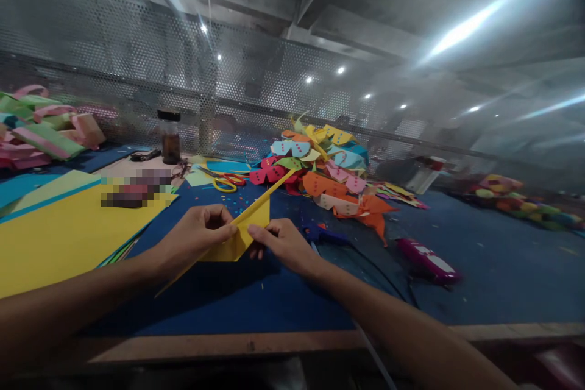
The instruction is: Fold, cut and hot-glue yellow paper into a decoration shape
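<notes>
A folded piece of yellow paper [250, 223] is held up over the blue table, a long thin strip of it pointing up to the right. My left hand [203, 233] pinches its left part between thumb and fingers. On the right edge, my right hand [280, 242] grips the same paper, thumb on top and fingers partly behind it. Just beyond the hands lie scissors [225, 183] with yellow and red handles. A blue glue gun [326, 234] with a dark cord rests right of my right hand.
Behind is a heap of colourful folded paper shapes [336, 173]. Yellow sheets [59, 234] are stacked at left, near a dark-lidded jar [170, 139]. A purple case [427, 262] lies at right. A perforated metal screen [256, 85] stands behind the blue table [301, 311].
</notes>
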Demonstrator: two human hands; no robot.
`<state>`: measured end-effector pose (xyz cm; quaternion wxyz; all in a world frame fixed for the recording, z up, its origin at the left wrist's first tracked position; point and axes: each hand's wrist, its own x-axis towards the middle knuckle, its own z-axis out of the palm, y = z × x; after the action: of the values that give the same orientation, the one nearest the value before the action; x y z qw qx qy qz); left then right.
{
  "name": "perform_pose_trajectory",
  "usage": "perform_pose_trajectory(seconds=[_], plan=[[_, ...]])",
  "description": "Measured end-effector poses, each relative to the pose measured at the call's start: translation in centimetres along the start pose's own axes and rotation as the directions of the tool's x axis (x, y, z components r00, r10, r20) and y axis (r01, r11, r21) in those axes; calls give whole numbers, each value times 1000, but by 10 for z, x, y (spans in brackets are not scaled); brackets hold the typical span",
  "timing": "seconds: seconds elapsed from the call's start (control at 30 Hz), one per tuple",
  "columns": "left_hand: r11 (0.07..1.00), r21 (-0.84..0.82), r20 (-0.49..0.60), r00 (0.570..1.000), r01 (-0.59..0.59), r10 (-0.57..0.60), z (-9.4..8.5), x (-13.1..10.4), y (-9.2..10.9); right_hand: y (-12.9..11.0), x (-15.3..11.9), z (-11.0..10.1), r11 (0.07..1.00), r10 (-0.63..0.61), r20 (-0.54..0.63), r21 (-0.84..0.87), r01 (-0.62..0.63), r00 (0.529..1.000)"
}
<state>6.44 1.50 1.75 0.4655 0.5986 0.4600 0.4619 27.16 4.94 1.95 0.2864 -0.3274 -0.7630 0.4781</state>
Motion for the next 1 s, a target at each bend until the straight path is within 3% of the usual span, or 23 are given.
perform_pose_trajectory(seconds=[0.23,0.7,1.0], plan=[[1000,2,25,1000,2,-2,-1,1,1,-2,-2,1,997,-9,4,80,9,1000],[998,-16,56,997,59,-58,1,-1,3,2,-3,4,998,52,2,-42,-52,999],[999,-9,26,999,31,-31,-1,2,2,2,1,4,999,38,22,6,-38,999]])
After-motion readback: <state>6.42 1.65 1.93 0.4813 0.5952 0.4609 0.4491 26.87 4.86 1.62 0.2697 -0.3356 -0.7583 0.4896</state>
